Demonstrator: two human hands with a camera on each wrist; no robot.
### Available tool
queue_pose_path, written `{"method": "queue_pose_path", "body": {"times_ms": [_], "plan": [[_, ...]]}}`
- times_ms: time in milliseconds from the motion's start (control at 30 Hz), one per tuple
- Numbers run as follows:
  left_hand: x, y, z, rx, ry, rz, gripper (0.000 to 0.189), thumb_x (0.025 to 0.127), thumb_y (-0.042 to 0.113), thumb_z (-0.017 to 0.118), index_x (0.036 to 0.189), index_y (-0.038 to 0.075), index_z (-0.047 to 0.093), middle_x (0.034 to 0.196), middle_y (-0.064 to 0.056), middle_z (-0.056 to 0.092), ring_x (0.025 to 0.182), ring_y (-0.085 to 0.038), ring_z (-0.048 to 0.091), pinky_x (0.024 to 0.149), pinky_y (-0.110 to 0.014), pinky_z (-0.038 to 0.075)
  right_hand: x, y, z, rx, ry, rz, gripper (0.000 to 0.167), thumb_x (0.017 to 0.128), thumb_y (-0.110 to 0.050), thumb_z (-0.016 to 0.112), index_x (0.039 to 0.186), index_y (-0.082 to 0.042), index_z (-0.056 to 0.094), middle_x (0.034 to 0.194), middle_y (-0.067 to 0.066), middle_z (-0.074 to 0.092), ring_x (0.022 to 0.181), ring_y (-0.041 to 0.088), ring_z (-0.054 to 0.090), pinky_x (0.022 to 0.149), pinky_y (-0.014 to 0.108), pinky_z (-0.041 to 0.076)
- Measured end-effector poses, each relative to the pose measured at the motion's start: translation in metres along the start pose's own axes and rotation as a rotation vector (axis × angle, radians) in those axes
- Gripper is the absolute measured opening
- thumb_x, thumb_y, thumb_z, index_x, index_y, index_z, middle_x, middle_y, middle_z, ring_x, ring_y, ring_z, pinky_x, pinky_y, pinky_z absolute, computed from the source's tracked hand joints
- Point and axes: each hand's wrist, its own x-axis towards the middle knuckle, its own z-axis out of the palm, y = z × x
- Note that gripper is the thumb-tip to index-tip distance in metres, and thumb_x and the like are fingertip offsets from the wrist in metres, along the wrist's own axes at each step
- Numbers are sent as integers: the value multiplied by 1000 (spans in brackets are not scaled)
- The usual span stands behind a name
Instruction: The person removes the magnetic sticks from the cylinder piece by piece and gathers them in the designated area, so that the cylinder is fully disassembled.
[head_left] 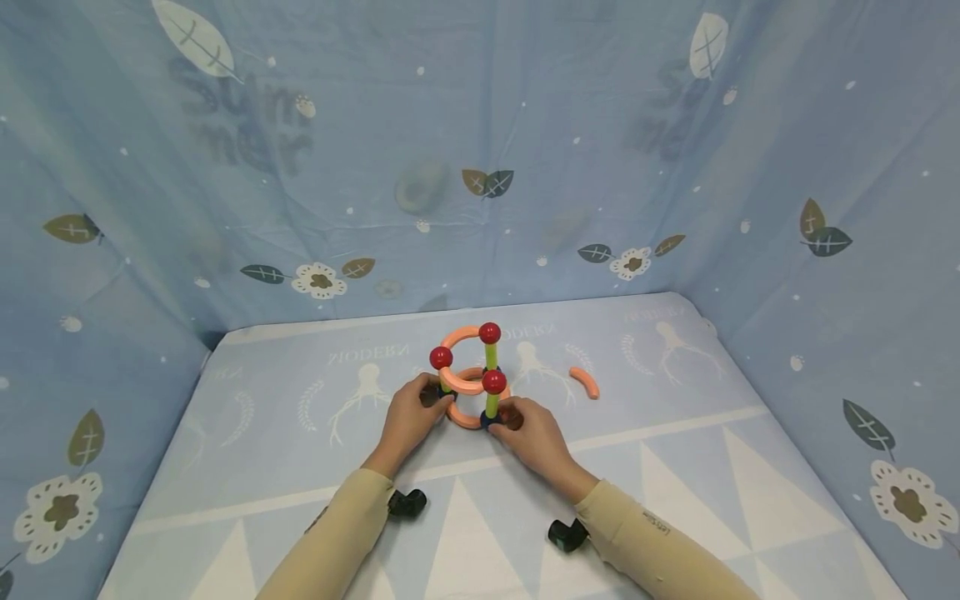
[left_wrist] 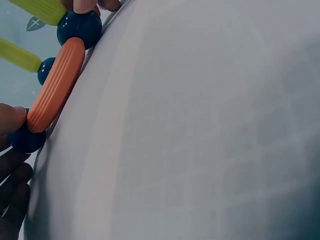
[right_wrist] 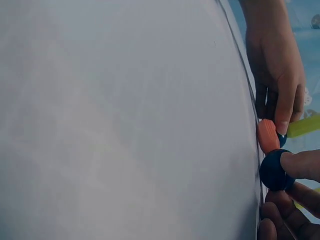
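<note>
**Held low, open above**

Left grip (head_left: 410, 412) pinches a dark blue ball (left_wrist: 26, 140) at the base; right grip (head_left: 533, 435) pinches a second blue ball (right_wrist: 273, 170). Between them, the two-tier toy frame (head_left: 459, 382) stands on the desk (head_left: 300, 458). Red balls (head_left: 490, 333) top its lime uprights (head_left: 492, 406). The upper ring appears open on the right; a loose orange arc (head_left: 585, 382) lies apart on that side. Assessment: uneven pull between hands could unseat the lower front arc (head_left: 465, 420); a sideways knock could tilt the uprights.
</note>
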Motion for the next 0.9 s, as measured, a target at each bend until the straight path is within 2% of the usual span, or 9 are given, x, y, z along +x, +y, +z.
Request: {"method": "queue_pose_path", "body": {"times_ms": [133, 267, 600, 900], "plan": [[-3, -1, -1, 6, -12, 18, 41, 90, 31, 80, 124, 10, 70, 117, -8, 70, 111, -25, 64, 98, -47, 50, 1, 2, -2, 3, 4, 9, 29, 87, -20, 83, 112, -12, 71, 96, -3, 68, 83, 9, 63, 75, 30, 54], [-6, -2, -2, 8, -27, 12, 40, 90, 31, 80, 123, 10, 70, 117, -7, 69, 112, -25, 63, 100, -46, 49, 2, 4, -6, -1, 6, 13, 29, 88, -18, 82, 114, -12, 71, 97, -2, 69, 84, 10, 64, 76, 32, 54], [-20, 3, -4, -1, -36, 12, 28, 87, 28, 83, 108, 14, 71, 104, 0, 69, 94, -17, 61, 86, -39, 51, 8, 12, -15, 2, 14, 41, 28, 90, -15, 78, 117, -15, 72, 100, -1, 73, 84, 11, 66, 76, 34, 54], [-29, 7, -1, -25, -24, 26, 24, 85, 26, 85, 102, 17, 71, 101, 4, 69, 90, -12, 61, 81, -36, 51, 14, 17, -21, 11, 24, 49, 26, 92, -15, 77, 118, -16, 73, 101, -1, 73, 85, 12, 66, 74, 34, 53]]}}
